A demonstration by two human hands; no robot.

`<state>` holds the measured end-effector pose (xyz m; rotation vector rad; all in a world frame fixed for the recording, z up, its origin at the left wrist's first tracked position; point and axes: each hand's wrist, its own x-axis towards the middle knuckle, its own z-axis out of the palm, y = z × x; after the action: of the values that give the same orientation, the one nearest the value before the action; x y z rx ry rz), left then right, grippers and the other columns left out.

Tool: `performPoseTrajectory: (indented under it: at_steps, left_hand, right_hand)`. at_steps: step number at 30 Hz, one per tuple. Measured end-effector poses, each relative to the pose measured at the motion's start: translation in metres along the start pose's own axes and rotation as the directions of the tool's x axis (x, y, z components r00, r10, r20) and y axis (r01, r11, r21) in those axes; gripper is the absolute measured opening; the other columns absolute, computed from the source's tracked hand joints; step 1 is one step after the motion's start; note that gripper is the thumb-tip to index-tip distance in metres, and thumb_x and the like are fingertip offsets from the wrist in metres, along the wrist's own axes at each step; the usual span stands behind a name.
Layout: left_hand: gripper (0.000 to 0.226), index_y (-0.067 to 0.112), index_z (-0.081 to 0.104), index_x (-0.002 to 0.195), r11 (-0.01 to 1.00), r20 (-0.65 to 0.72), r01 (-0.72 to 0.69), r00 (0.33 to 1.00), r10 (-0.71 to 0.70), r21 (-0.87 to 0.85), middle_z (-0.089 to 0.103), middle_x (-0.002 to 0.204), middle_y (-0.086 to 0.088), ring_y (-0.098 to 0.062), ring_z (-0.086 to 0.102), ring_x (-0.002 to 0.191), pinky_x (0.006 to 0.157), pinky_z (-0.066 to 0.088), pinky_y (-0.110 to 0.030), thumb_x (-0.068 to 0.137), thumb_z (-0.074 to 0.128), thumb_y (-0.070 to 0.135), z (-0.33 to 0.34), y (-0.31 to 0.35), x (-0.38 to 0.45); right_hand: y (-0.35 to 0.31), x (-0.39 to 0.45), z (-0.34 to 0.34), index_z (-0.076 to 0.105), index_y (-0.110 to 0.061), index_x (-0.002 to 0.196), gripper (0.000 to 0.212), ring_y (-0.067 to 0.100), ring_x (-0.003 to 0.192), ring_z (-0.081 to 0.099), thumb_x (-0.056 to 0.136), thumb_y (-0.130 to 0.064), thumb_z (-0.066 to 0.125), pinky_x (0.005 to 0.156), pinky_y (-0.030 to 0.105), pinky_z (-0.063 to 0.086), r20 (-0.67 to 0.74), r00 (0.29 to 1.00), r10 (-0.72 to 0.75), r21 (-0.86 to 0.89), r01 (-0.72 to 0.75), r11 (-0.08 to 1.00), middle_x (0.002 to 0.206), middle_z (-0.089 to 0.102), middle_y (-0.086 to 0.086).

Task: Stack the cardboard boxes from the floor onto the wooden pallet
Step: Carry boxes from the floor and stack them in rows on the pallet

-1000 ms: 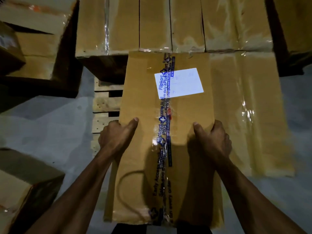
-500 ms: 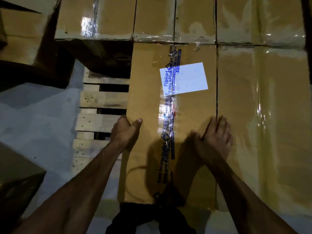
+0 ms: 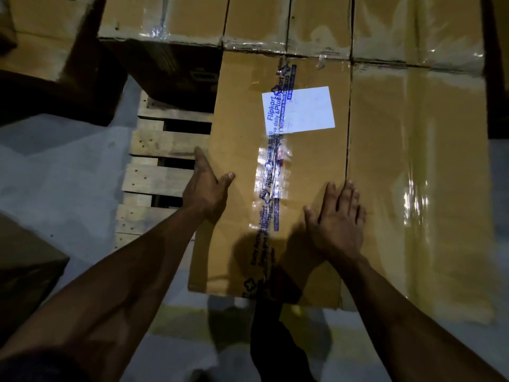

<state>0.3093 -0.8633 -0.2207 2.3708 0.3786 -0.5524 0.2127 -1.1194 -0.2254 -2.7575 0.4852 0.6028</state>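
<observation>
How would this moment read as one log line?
step: seating labelled box on pallet | left hand: on its left edge | right hand: flat on top

The labelled box (image 3: 278,172) lies on the pallet (image 3: 154,172), between its bare slats and a neighbouring box (image 3: 413,188).

1. Two hands of mine in view: my left hand (image 3: 205,193) at the lower centre, my right hand (image 3: 337,220) to its right.
2. One wooden pallet (image 3: 154,161), left of centre.
3. One box with a white label (image 3: 278,166), in the middle.
4. One plastic-wrapped box (image 3: 418,188) on the right.
5. About four box tops in the row along the top edge (image 3: 256,20); the seams are hard to count.
6. One white label (image 3: 301,110) and one printed tape strip (image 3: 272,172).
</observation>
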Motion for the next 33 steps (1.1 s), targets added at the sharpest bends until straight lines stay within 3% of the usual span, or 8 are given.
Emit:
performPoseTrajectory:
  at_steps: [4, 9, 12, 14, 18, 22, 29, 33]
  left_hand:
    - [0.105, 0.008, -0.013, 0.157, 0.935, 0.175, -0.180, 0.976, 0.130, 0.305, -0.015, 0.166, -0.011, -0.031, 0.005, 0.153, 0.121, 0.022, -0.047, 0.094, 0.058, 0.052, 0.000, -0.019, -0.043]
    - [0.114, 0.001, -0.013, 0.155, 0.797, 0.349, -0.363, 0.914, 0.205, 0.482, -0.022, 0.163, -0.017, -0.031, -0.010, 0.153, 0.122, 0.003, -0.036, 0.089, 0.047, 0.071, -0.002, -0.068, -0.115]
    - [0.124, 0.001, -0.014, 0.155, 0.733, 0.411, -0.420, 0.888, 0.209, 0.535, -0.022, 0.163, -0.018, -0.031, -0.014, 0.153, 0.117, -0.007, -0.030, 0.082, 0.050, 0.078, -0.001, -0.092, -0.143]
    - [0.129, 0.002, -0.015, 0.155, 0.696, 0.420, -0.442, 0.881, 0.218, 0.566, -0.022, 0.163, -0.017, -0.029, -0.015, 0.153, 0.120, -0.006, -0.033, 0.079, 0.056, 0.078, -0.002, -0.099, -0.150]
    - [0.121, 0.003, -0.013, 0.155, 0.610, 0.401, -0.468, 0.880, 0.255, 0.640, -0.017, 0.164, -0.016, -0.028, -0.011, 0.153, 0.122, 0.001, -0.035, 0.084, 0.061, 0.066, -0.002, -0.099, -0.152]
    - [0.116, 0.003, -0.010, 0.156, 0.582, 0.392, -0.461, 0.885, 0.250, 0.670, -0.013, 0.165, -0.016, -0.027, -0.006, 0.154, 0.123, 0.004, -0.035, 0.086, 0.064, 0.060, -0.003, -0.094, -0.151]
    - [0.115, 0.001, -0.010, 0.156, 0.561, 0.401, -0.442, 0.893, 0.203, 0.700, -0.013, 0.165, -0.018, -0.029, -0.006, 0.154, 0.123, 0.005, -0.036, 0.087, 0.065, 0.054, -0.005, -0.085, -0.151]
    - [0.116, 0.001, -0.010, 0.156, 0.602, 0.415, -0.414, 0.898, 0.147, 0.683, -0.014, 0.165, -0.018, -0.030, -0.007, 0.154, 0.123, 0.004, -0.037, 0.086, 0.069, 0.051, -0.004, -0.079, -0.154]
  right_hand:
    - [0.014, -0.050, 0.009, -0.008, -0.025, 0.158, 0.086, 0.029, 0.152, -0.015, 0.096, -0.067, 0.032, 0.121, 0.043, -0.004, 0.090, 0.993, -0.071, -0.042, 0.075, 0.996, 0.163, -0.022, 0.013]
    - [0.033, -0.109, 0.022, -0.006, -0.022, 0.159, 0.120, 0.036, 0.152, -0.007, 0.066, -0.094, 0.017, 0.121, 0.046, 0.008, 0.191, 0.976, -0.106, -0.152, 0.136, 0.979, 0.164, -0.015, 0.016]
    - [0.044, -0.129, 0.025, -0.017, -0.019, 0.157, 0.132, 0.037, 0.151, -0.014, 0.067, -0.090, 0.048, 0.122, 0.045, 0.008, 0.279, 0.953, -0.120, -0.217, 0.184, 0.959, 0.161, -0.025, 0.017]
    - [0.047, -0.134, 0.028, -0.020, -0.019, 0.155, 0.128, 0.039, 0.150, -0.015, 0.076, -0.072, 0.066, 0.122, 0.044, 0.009, 0.273, 0.953, -0.134, -0.254, 0.206, 0.945, 0.160, -0.028, 0.018]
    - [0.047, -0.135, 0.035, -0.008, -0.021, 0.159, 0.097, 0.039, 0.152, -0.003, 0.093, -0.033, 0.062, 0.122, 0.045, 0.016, 0.150, 0.973, -0.177, -0.218, 0.207, 0.954, 0.164, -0.015, 0.018]
    - [0.051, -0.133, 0.036, 0.000, -0.021, 0.160, 0.100, 0.040, 0.151, 0.004, 0.089, -0.041, 0.068, 0.120, 0.044, 0.018, 0.135, 0.973, -0.187, -0.213, 0.213, 0.954, 0.165, -0.006, 0.019]
    - [0.050, -0.130, 0.037, -0.001, -0.023, 0.159, 0.099, 0.040, 0.151, 0.006, 0.090, -0.041, 0.068, 0.119, 0.045, 0.021, 0.146, 0.976, -0.164, -0.244, 0.197, 0.950, 0.165, -0.006, 0.018]
    - [0.036, -0.130, 0.025, 0.001, -0.022, 0.159, 0.080, 0.040, 0.151, 0.008, 0.099, -0.034, 0.052, 0.119, 0.046, 0.022, 0.201, 0.976, -0.084, -0.215, 0.128, 0.968, 0.165, -0.004, 0.018]
